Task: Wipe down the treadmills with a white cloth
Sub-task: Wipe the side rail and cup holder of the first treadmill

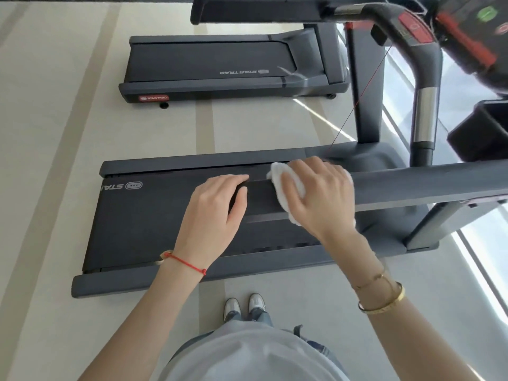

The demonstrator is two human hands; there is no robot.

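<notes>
I stand beside a dark grey treadmill (pixel 154 215) and look down over its near handrail (pixel 412 188), which runs from the middle of the frame to the right edge. My right hand (pixel 321 196) presses a white cloth (pixel 286 188) around the rail's free end. My left hand (pixel 217 213) grips the dark tip of that same rail just left of the cloth, fingers curled over it. Below the rail lies the black running belt. The cloth is partly hidden under my right palm.
A second treadmill (pixel 220 64) stands farther away on the pale striped floor (pixel 55 133). The console (pixel 467 31) with red and green buttons and a curved chrome-banded upright (pixel 424 114) rise at the right. A red safety cord hangs down. My shoes (pixel 244 306) stand near the deck's side rail.
</notes>
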